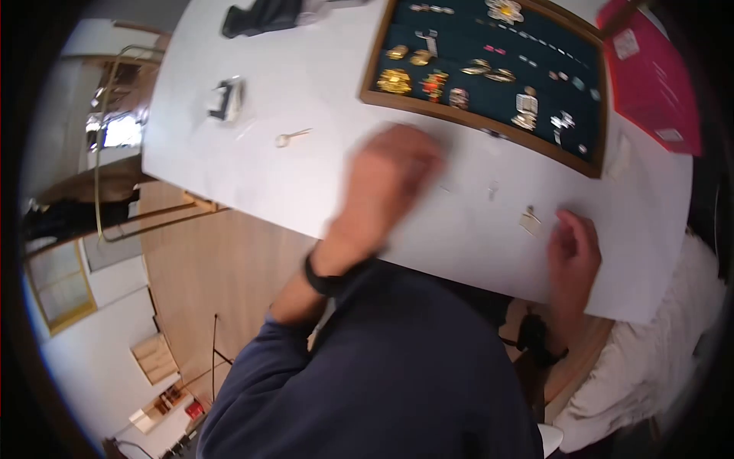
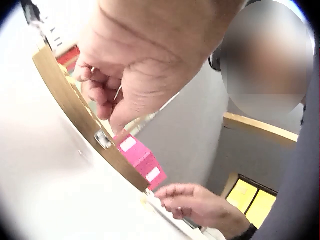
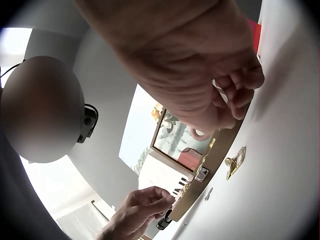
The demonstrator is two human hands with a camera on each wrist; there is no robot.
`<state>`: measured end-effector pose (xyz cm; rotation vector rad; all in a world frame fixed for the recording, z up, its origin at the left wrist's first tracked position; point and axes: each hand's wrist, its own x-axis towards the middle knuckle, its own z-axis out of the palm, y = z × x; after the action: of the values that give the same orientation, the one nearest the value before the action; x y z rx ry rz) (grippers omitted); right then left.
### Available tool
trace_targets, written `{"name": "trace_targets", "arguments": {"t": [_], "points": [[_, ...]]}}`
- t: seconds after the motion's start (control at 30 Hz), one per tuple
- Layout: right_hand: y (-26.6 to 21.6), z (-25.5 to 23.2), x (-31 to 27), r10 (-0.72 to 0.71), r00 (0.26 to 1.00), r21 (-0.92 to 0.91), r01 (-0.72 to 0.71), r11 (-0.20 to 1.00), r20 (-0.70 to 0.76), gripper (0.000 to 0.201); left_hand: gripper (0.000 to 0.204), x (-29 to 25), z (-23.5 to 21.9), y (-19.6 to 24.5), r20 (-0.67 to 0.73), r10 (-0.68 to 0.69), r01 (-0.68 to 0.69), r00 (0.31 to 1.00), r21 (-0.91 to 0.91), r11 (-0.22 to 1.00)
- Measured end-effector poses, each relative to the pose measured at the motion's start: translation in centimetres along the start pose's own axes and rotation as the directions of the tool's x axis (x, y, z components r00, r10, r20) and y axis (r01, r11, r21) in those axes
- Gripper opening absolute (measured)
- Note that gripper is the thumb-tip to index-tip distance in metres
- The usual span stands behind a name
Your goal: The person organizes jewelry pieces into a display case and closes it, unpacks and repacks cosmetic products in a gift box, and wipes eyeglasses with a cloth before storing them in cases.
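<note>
Over the white table, the left hand is blurred, its fingers bent toward the thumb, near the front edge of the wooden jewelry tray. A thin pale line shows between its thumb and fingers in the left wrist view; whether it is an object or a gap, I cannot tell. The right hand lies loosely curled by the table's front edge, nothing visible in it. Left of it sits a small pale square piece with a gold top. A tiny piece lies farther left.
Rows of gold, red and silver jewelry, including a gold piece, fill the dark-lined tray. A pink box stands at its right. Leftward on the table are a round-headed gold piece, a black-and-white object and a dark item.
</note>
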<state>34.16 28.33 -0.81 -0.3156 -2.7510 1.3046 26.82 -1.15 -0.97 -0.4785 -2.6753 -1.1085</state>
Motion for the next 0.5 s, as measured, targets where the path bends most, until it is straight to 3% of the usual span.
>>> {"name": "trace_targets", "arguments": {"t": [0.07,0.13,0.17,0.2,0.27,0.5], "points": [[-0.1,-0.1,-0.1,-0.055,0.995,-0.063,0.061,0.996,0.088,0.029,0.017,0.0,-3.4,-2.2,-0.097,-0.239,0.239,0.966,-0.012,0.971],[-1.0,-0.2,-0.3,-0.014,0.991,-0.098,0.028,0.995,0.135,0.033,0.016,-1.1,-6.8,-6.9,-0.229,-0.297,0.316,0.927,0.054,0.947],[-1.0,0.0,-0.3,0.003,0.993,-0.12,0.011,0.993,0.116,0.033,0.019,-1.3,-8.8,-7.9,-0.229,-0.254,0.307,0.94,0.233,0.923],[-0.8,0.3,-0.4,-0.02,0.995,-0.14,0.034,0.99,0.1,0.032,0.025,-2.2,-10.5,-10.1,-0.215,-0.295,0.354,0.931,0.336,0.873],[-0.8,1.0,-0.4,-0.042,0.996,-0.163,0.055,0.985,0.082,0.031,0.031,-3.2,-12.2,-11.3,-0.215,-0.357,0.417,0.909,0.438,0.797],[-1.0,1.9,-0.5,-0.093,0.992,-0.204,0.11,0.973,0.09,0.028,0.027,-5.9,-13.9,-17.3,-0.153,-0.498,0.519,0.854,0.177,0.836]]}}
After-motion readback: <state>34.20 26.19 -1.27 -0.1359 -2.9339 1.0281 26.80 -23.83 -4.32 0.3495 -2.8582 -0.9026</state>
